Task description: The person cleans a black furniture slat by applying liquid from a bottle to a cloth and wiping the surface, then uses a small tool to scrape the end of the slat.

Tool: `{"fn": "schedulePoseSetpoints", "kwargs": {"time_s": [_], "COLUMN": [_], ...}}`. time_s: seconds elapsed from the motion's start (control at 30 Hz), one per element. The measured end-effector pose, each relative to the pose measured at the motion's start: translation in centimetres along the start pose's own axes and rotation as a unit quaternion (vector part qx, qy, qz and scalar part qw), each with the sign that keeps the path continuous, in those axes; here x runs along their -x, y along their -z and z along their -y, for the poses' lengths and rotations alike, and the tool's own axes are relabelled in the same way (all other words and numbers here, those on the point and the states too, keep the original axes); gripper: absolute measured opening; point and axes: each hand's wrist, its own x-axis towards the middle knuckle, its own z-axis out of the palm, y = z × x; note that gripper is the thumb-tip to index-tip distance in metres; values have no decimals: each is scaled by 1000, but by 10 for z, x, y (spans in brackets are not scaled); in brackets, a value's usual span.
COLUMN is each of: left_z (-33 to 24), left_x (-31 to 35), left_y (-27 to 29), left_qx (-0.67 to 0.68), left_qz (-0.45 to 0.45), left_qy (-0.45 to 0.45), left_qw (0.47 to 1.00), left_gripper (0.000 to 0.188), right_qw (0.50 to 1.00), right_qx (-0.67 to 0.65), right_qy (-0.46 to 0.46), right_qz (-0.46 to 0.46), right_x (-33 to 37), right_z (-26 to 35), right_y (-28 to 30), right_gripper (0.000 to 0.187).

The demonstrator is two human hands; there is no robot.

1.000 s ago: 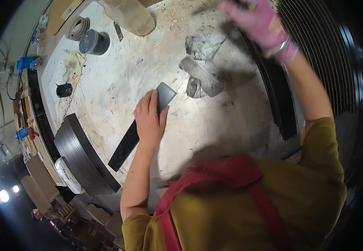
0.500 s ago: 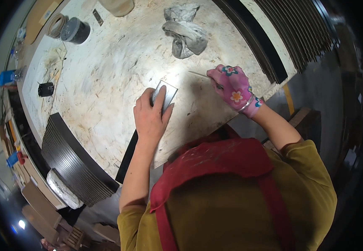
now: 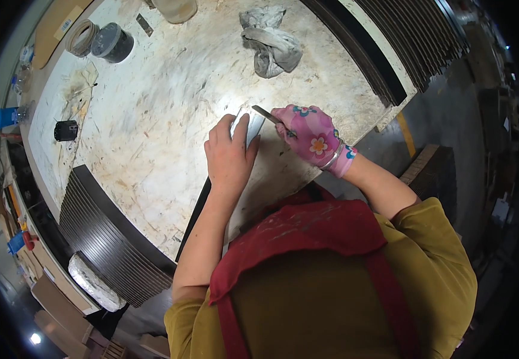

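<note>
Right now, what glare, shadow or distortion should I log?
Head view: glare whitens the tabletop and the strip end by the left hand; head view: soft shadow greys the tabletop between that hand and the gloved right hand; head view: fisheye bends the tabletop's left edge, and the corners fall to black.

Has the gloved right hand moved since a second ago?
Yes: judged against the grey rag, the right hand has moved from the rag's upper right to its lower right.

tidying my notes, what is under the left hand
A dark strip runs under the left hand: its lower part shows beside the wrist, its shiny end around the fingertips. The stretch beneath the palm is covered.
</note>
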Motion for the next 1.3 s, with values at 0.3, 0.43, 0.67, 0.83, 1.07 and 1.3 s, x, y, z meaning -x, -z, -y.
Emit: {"fn": "schedulePoseSetpoints", "kwargs": {"time_s": [0.3, 0.43, 0.67, 0.83, 1.07, 1.3], "left_z": [1, 0, 2, 5, 7, 5], "left_x": [-1, -1, -1, 1, 1, 0], "left_y": [4, 4, 3, -1, -3, 0], "left_qx": [6, 8, 14, -6, 1, 20], "left_qz": [20, 20, 22, 7, 4, 14], "left_qy": [12, 15, 14, 5, 0, 8], "left_qw": [1000, 1000, 1000, 1000, 1000, 1000], "left_gripper": [49, 50, 51, 57, 56, 53], "right_qw": [999, 999, 999, 998, 997, 997], "right_qx": [9, -19, -9, -20, -33, -39], "right_qy": [-20, -27, -18, -26, -22, -3], "right_qz": [43, 32, 49, 53, 69, 67], "right_x": [-7, -8, -7, -9, -10, -10], "right_z": [5, 3, 6, 7, 6, 7], "right_y": [4, 7, 6, 8, 8, 8], "right_gripper": [20, 20, 20, 20, 22, 20]}}
